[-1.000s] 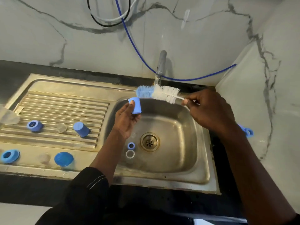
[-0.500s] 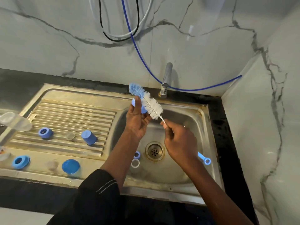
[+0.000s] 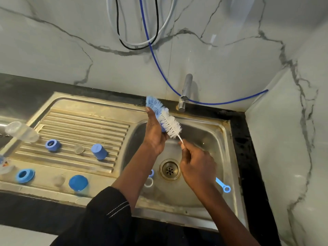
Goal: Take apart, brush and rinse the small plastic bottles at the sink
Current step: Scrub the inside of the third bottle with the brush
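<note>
Over the stainless steel sink (image 3: 229,157), the left hand (image 3: 154,134) is raised above the basin, its fingers curled round a small blue plastic cap (image 3: 162,127), which is mostly hidden. The blue-and-white bristled bottle brush (image 3: 168,121) lies slanted against that cap. The right hand (image 3: 197,166) pinches the brush's thin stem between thumb and fingertips, with the blue looped handle end sticking out below the wrist. A blue ring (image 3: 151,173) and a white ring (image 3: 148,182) lie in the basin beside the drain (image 3: 170,169). On the ribbed drainboard stand a blue plastic cup (image 3: 99,151) and a blue collar (image 3: 52,145), well apart.
</note>
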